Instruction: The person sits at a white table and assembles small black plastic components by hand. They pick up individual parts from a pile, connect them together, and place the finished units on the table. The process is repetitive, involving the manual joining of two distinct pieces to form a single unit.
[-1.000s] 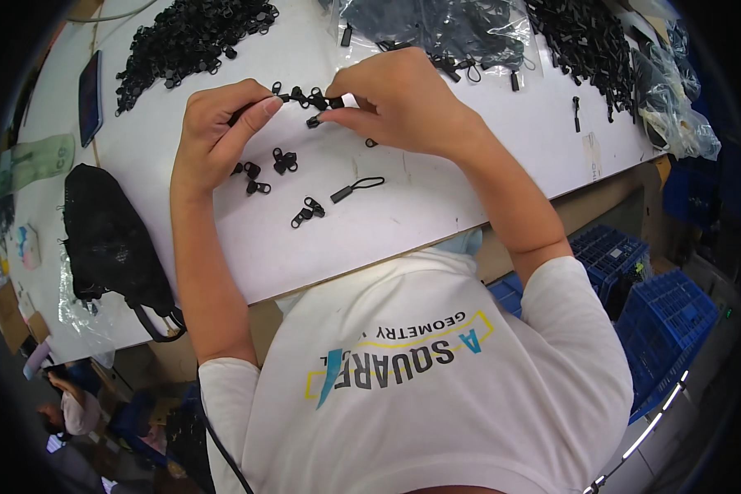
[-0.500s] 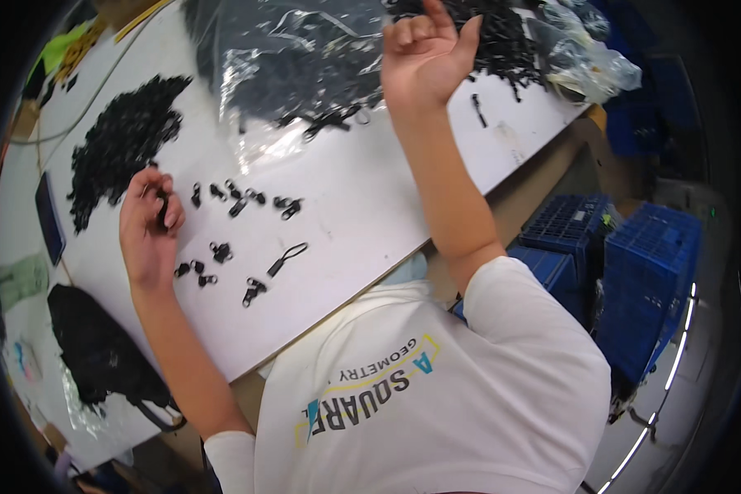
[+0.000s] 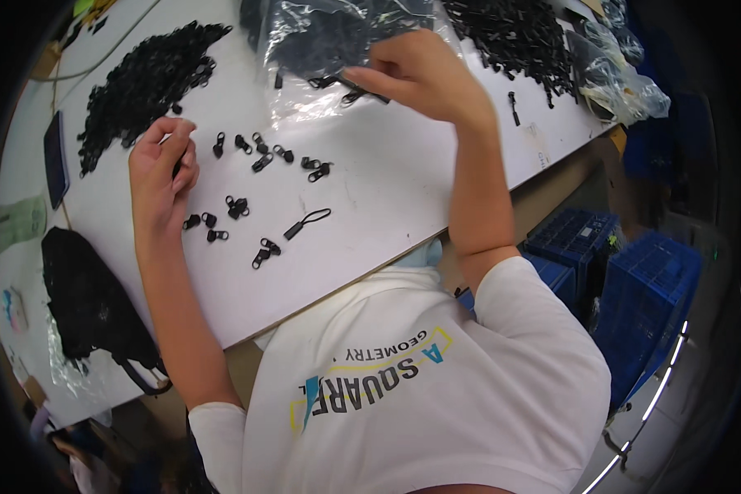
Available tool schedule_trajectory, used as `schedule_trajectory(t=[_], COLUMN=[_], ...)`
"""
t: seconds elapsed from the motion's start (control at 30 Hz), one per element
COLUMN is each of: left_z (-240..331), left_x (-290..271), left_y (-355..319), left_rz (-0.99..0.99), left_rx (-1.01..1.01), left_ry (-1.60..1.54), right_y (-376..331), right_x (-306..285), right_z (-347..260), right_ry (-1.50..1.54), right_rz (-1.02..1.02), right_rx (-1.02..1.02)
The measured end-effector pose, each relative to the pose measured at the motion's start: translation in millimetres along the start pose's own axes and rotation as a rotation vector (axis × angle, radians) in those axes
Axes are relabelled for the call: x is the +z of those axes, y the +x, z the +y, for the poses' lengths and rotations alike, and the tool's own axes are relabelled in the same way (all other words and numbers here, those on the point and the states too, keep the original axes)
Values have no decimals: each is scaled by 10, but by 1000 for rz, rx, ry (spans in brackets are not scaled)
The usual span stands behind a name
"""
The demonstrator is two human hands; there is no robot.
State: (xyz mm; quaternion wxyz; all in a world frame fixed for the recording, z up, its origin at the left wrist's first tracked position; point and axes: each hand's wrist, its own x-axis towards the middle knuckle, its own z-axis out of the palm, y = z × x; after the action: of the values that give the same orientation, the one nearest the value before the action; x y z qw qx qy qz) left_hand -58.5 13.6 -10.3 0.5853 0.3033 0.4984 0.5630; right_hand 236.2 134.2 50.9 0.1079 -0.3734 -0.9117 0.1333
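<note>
My left hand [image 3: 163, 169] is closed round a small black piece, mostly hidden by the fingers, above the white table. Right of it lie loose black zipper sliders [image 3: 261, 156] in small groups, with more [image 3: 237, 207] nearer me. A black zipper pull with a cord loop [image 3: 306, 222] lies by itself near them. My right hand [image 3: 428, 78] hovers over the near edge of a clear plastic bag [image 3: 292, 103], fingers bent and thumb stretched apart from them. Just under the thumb, several black cord pulls [image 3: 356, 95] lie on the bag; I see nothing held there.
A heap of black sliders [image 3: 144, 86] spreads at the back left, and a pile of black pulls [image 3: 519, 45] at the back right. A phone [image 3: 56, 160] and a black bag [image 3: 90, 296] lie at left. Blue crates [image 3: 646, 300] stand right, beyond the table edge.
My right hand has come nearer and turned over, from palm up beside the pulls pile to above the bag's edge. The left hand stays closed. The whole view has shifted slightly.
</note>
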Motion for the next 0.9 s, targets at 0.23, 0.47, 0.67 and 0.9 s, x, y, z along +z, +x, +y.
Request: schedule_trajectory(t=[0.23, 0.47, 0.67, 0.9], left_z=[26, 12, 0, -17], left_x=[103, 75, -7, 63], left_y=[-47, -20, -1, 4], left_rz=[-37, -93, -29, 35], left_rx=[4, -14, -5, 51], left_ry=[83, 47, 280, 293], right_y=[-66, 16, 59, 99], right_x=[278, 468, 396, 333], right_z=[-49, -202, -122, 45], right_ry=[-286, -398, -224, 595], right_rz=[-90, -158, -251, -88], right_rx=[13, 70, 28, -59])
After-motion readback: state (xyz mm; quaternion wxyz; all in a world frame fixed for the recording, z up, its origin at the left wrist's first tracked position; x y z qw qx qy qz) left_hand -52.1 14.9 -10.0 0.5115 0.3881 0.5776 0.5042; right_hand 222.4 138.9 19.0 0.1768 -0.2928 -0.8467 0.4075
